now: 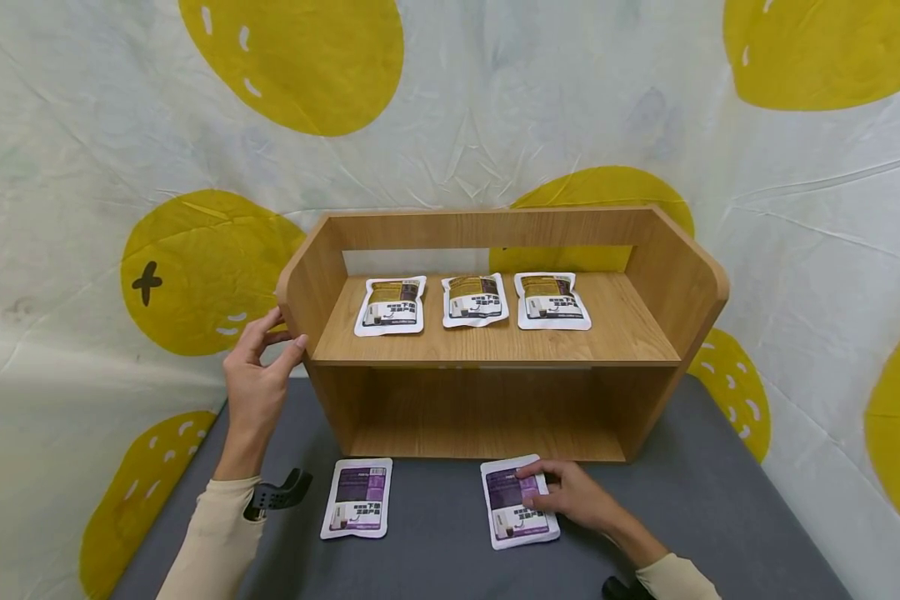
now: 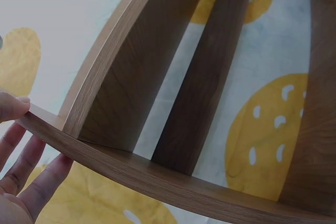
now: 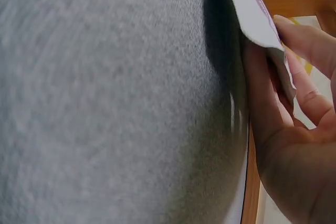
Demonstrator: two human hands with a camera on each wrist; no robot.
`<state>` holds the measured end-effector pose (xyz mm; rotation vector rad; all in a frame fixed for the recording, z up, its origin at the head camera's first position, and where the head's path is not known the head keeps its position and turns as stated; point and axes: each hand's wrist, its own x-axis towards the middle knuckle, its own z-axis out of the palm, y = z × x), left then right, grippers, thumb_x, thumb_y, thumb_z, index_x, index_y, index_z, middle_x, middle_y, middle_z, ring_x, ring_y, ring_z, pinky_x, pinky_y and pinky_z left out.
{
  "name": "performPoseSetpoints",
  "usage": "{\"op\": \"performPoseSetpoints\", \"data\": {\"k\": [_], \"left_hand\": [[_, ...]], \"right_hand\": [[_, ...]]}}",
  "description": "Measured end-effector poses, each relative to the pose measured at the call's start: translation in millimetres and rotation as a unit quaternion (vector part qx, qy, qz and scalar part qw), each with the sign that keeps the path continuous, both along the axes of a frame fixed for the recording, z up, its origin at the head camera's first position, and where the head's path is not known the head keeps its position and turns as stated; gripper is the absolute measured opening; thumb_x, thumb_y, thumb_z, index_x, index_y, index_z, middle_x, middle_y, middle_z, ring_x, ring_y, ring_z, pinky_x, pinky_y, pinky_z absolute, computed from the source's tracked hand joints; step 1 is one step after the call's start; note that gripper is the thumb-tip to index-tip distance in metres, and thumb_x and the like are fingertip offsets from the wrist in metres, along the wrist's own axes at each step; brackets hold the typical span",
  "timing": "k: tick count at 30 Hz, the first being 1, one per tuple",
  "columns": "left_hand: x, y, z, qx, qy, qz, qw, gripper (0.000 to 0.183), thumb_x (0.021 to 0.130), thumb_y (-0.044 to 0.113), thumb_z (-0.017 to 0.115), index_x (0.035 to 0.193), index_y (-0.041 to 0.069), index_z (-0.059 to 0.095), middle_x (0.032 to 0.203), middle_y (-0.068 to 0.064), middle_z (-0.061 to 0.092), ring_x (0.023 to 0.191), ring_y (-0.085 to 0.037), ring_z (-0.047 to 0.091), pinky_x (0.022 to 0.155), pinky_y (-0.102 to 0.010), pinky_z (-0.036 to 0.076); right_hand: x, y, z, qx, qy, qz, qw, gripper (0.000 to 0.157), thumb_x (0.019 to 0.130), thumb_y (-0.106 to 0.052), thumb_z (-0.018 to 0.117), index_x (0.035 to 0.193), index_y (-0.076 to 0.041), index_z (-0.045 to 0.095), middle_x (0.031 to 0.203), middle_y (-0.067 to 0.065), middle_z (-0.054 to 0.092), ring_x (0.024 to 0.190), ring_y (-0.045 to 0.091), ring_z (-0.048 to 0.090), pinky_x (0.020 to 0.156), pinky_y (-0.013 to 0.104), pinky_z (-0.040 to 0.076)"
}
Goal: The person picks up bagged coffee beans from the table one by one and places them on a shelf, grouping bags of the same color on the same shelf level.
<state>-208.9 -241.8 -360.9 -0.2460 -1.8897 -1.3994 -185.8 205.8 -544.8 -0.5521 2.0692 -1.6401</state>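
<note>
A two-tier wooden shelf (image 1: 495, 363) stands on the grey table. My left hand (image 1: 258, 375) holds the front edge of its left side panel; in the left wrist view the thumb (image 2: 14, 106) lies on one face and fingers on the other. Near the shelf's front, my right hand (image 1: 577, 496) pinches the right edge of a white and purple pouch (image 1: 512, 506). The right wrist view shows that pouch's edge (image 3: 257, 19) between thumb and fingers, close to the grey surface. A matching purple pouch (image 1: 357, 498) lies flat on the table to the left.
Three white pouches with brown-gold labels lie in a row on the upper tier: left (image 1: 392, 306), middle (image 1: 475, 300) and right (image 1: 552, 301). Behind the shelf hangs a pale sheet (image 1: 450, 100) with yellow shapes. The grey table (image 1: 427, 567) extends toward me.
</note>
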Motion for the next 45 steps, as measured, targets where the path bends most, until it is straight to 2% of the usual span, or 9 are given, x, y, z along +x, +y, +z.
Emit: {"op": "performPoseSetpoints", "data": {"k": [2, 9, 17, 25, 32, 40, 45], "left_hand": [[-0.3, -0.1, -0.3, 0.001, -0.001, 0.001, 1.0, 0.051, 0.091, 0.002, 0.074, 0.139, 0.019, 0.065, 0.125, -0.004, 0.064, 0.102, -0.013, 0.065, 0.074, -0.016, 0.058], [-1.1, -1.0, -1.7, -0.003, 0.0, 0.002, 1.0, 0.052, 0.091, 0.002, 0.074, 0.139, 0.02, 0.064, 0.126, -0.004, 0.064, 0.103, -0.014, 0.065, 0.075, -0.017, 0.058], [-1.8, -1.3, -2.3, 0.0, 0.002, -0.002, 1.0, 0.051, 0.091, 0.002, 0.074, 0.139, 0.021, 0.065, 0.126, -0.004, 0.064, 0.103, -0.015, 0.065, 0.074, -0.018, 0.059], [-1.9, -1.4, -2.5, 0.0, 0.002, 0.001, 1.0, 0.052, 0.091, 0.001, 0.073, 0.139, 0.02, 0.065, 0.126, -0.004, 0.064, 0.103, -0.014, 0.065, 0.074, -0.017, 0.058], [-2.4, -1.0, -2.6, 0.001, 0.002, -0.002, 1.0, 0.051, 0.092, 0.001, 0.073, 0.139, 0.019, 0.064, 0.126, -0.004, 0.064, 0.103, -0.015, 0.065, 0.074, -0.018, 0.059], [-1.1, 0.0, -1.6, 0.0, 0.0, 0.002, 1.0, 0.051, 0.092, 0.002, 0.073, 0.139, 0.02, 0.064, 0.126, -0.003, 0.064, 0.103, -0.014, 0.064, 0.074, -0.017, 0.058], [-0.6, 0.1, -1.7, -0.002, 0.001, 0.002, 1.0, 0.051, 0.092, 0.002, 0.073, 0.139, 0.02, 0.065, 0.127, -0.003, 0.064, 0.103, -0.014, 0.064, 0.074, -0.017, 0.058]], "right_hand": [[0.3, -1.0, 0.3, -0.011, -0.021, 0.006, 1.0, 0.046, 0.092, -0.004, 0.073, 0.133, 0.009, 0.057, 0.12, 0.026, 0.061, 0.085, 0.023, 0.07, 0.069, 0.026, 0.059], [0.5, -4.8, 1.1, -0.023, -0.008, 0.013, 1.0, 0.049, 0.095, -0.008, 0.071, 0.137, 0.01, 0.054, 0.122, 0.028, 0.062, 0.094, 0.022, 0.071, 0.078, 0.025, 0.059], [-0.4, -11.6, 5.3, -0.019, -0.023, -0.003, 1.0, 0.053, 0.096, -0.012, 0.071, 0.141, 0.008, 0.052, 0.124, 0.025, 0.063, 0.096, 0.02, 0.071, 0.08, 0.025, 0.059], [-4.0, -21.5, 9.1, -0.064, -0.042, 0.012, 0.997, 0.06, 0.094, -0.003, 0.07, 0.146, 0.01, 0.044, 0.131, 0.033, 0.059, 0.111, 0.026, 0.068, 0.086, 0.027, 0.058], [-9.6, -33.9, 10.2, -0.069, -0.027, 0.002, 0.997, 0.057, 0.094, -0.004, 0.07, 0.144, 0.011, 0.046, 0.131, 0.033, 0.06, 0.112, 0.025, 0.067, 0.086, 0.025, 0.058], [-15.2, -49.2, 13.9, -0.083, -0.041, -0.015, 0.996, 0.059, 0.092, -0.003, 0.072, 0.144, 0.009, 0.047, 0.131, 0.029, 0.061, 0.111, 0.028, 0.068, 0.086, 0.026, 0.059], [-19.4, -58.7, 13.5, -0.102, -0.042, -0.006, 0.994, 0.062, 0.091, 0.001, 0.072, 0.145, 0.011, 0.044, 0.134, 0.033, 0.058, 0.112, 0.03, 0.067, 0.088, 0.029, 0.059]]}}
